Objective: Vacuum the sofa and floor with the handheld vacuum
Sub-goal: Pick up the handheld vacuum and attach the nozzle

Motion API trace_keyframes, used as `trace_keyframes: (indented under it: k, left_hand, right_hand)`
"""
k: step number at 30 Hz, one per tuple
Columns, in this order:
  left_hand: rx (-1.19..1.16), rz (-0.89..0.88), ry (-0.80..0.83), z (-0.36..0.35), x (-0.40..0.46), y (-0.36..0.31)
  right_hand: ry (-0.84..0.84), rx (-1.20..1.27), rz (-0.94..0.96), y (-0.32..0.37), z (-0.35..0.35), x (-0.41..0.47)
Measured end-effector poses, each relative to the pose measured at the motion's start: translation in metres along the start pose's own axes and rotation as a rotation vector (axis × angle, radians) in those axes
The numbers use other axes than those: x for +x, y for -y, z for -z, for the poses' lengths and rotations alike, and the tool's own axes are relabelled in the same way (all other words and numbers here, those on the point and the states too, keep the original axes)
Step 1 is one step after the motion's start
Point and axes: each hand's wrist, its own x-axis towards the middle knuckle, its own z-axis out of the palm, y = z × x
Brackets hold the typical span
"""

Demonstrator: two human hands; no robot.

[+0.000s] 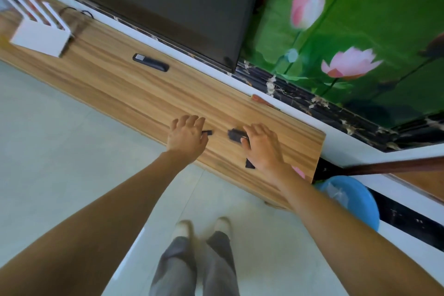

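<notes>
I stand at a long wooden TV cabinet [134, 84]. My right hand [263, 145] lies over a black device on the cabinet top, which looks like the handheld vacuum [235, 136]. Its front end sticks out past my fingers, and a dark corner shows under my wrist. Most of its body is hidden by the hand. My left hand [186, 137] is just to the left, fingers curled, with thumb and fingers pinching a small black part [208, 132]. A short gap of bare wood separates the small part from the device. No sofa is in view.
A black TV screen [168, 2] stands at the back of the cabinet. A black remote [151, 62] and a white router [39, 38] lie to the left. A blue basin [353, 197] sits on the floor beyond the cabinet's right end. Pale tile floor [60, 151] surrounds my feet.
</notes>
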Motion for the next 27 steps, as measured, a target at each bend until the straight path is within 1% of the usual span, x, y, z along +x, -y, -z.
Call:
trace_keyframes:
  k: [5,10,18,22,27]
  left_hand:
    - [0.008,0.015,0.02,-0.084,0.036,0.018]
    - [-0.02,0.023,0.007,-0.158,0.069,0.035]
    - [-0.015,0.004,-0.005,-0.247,0.114,0.05]
    - [0.023,-0.048,-0.091,-0.275,0.133,0.062]
    - [0.033,-0.135,-0.306,-0.294,0.144,0.07]
  right_hand:
    - [-0.025,-0.015,0.029,-0.03,-0.079,0.035]
    - [0.009,-0.063,0.008,-0.063,-0.151,0.066]
    - [0.009,-0.101,0.016,-0.094,-0.228,0.109]
    - [-0.011,-0.143,0.043,-0.102,-0.248,0.125]
    - [-0.028,-0.212,0.076,-0.111,-0.258,0.134]
